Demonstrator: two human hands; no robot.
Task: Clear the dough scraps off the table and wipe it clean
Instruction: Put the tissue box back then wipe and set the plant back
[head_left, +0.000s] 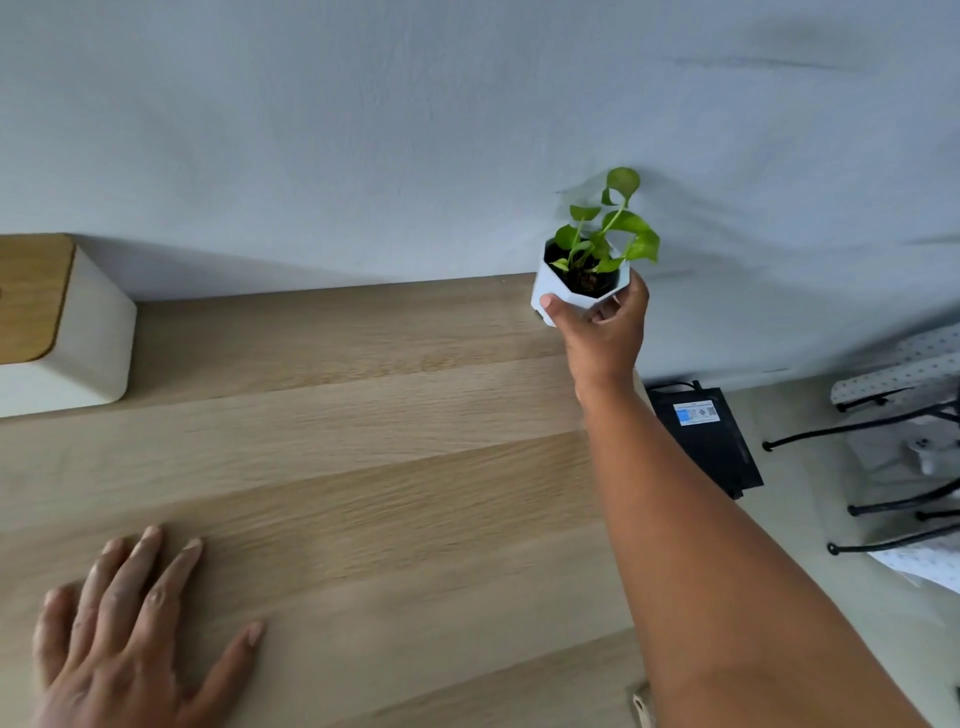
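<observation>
The light wooden table fills the lower left of the view, and I see no dough scraps on its visible surface. My right hand reaches to the table's far right corner and grips a small white faceted pot holding a green leafy plant. The pot is tilted and appears just above or at the table's back edge, close to the wall. My left hand lies flat on the table near the front left, fingers spread, holding nothing.
A white box with a wooden lid stands at the back left of the table against the pale wall. Beyond the right edge, a black device lies on the floor, next to black metal legs and dotted fabric.
</observation>
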